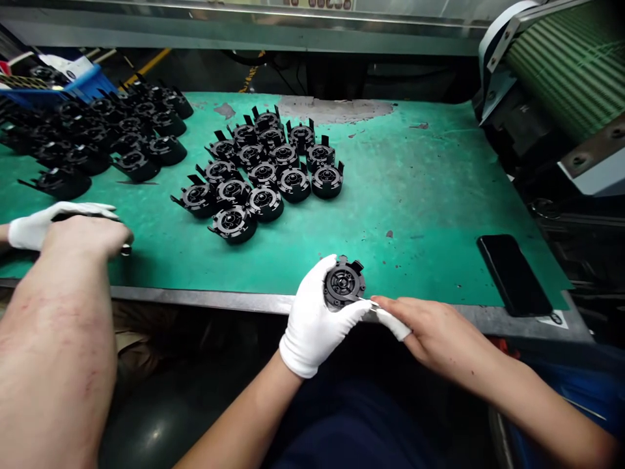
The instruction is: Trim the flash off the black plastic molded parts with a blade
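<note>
My left hand [312,322] wears a white glove and is closed around a round black plastic part [344,283], held just above the table's front edge. My right hand [430,332] is bare, with one white-wrapped fingertip. It pinches a thin metal-tipped tool [367,301] whose tip touches the part's lower edge. Further back on the green mat [415,189] stands a tidy cluster of several matching black parts [266,169].
A co-worker's bare arm [58,339] and white-gloved hand [34,225] rest on the table's left front, holding something small. Behind them are a heap of black parts [102,137] and a blue crate [73,88]. A black phone [512,273] lies front right, below a machine [561,85].
</note>
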A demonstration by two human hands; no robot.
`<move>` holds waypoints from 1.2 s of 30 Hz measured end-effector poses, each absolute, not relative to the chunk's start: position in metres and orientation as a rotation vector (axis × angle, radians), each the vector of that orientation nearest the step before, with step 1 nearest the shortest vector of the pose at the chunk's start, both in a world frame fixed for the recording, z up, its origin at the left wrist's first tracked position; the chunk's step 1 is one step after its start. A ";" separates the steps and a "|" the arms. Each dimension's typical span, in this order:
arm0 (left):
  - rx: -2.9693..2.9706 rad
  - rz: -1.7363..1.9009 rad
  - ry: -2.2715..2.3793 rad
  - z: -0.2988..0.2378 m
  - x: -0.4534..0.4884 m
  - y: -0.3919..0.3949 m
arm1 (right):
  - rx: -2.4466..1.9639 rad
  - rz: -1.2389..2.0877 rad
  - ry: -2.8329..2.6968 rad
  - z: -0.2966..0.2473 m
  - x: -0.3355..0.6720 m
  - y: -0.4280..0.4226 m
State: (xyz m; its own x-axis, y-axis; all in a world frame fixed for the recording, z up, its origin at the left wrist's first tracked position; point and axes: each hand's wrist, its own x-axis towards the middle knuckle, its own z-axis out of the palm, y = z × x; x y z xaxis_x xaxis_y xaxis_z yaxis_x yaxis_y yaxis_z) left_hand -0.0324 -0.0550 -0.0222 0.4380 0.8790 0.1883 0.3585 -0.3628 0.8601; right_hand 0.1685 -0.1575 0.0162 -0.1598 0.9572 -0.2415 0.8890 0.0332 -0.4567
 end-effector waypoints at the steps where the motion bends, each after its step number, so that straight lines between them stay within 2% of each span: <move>1: 1.922 0.843 1.027 -0.021 -0.033 -0.054 | -1.950 0.764 -2.156 0.016 0.169 -0.157; 19: 1.925 0.770 0.989 -0.018 -0.032 -0.051 | -2.016 0.607 -2.182 0.014 0.160 -0.156; 28: 1.960 0.743 1.024 -0.020 -0.031 -0.052 | -1.832 0.874 -2.315 0.024 0.179 -0.132; 34: 2.061 0.578 0.843 -0.005 -0.050 -0.023 | -1.744 0.921 -2.176 0.033 0.191 -0.135; 36: 2.085 0.660 0.878 -0.003 -0.063 -0.008 | -1.814 0.835 -2.038 0.030 0.199 -0.144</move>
State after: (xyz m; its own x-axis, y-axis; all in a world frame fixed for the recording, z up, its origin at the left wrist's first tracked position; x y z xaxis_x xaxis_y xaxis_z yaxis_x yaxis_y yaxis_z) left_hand -0.0633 -0.0078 -0.0025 0.6291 0.7607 0.1597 0.3647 -0.4704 0.8036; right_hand 0.1992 -0.1443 0.0302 -0.1672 0.9726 -0.1614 0.8064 0.0407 -0.5899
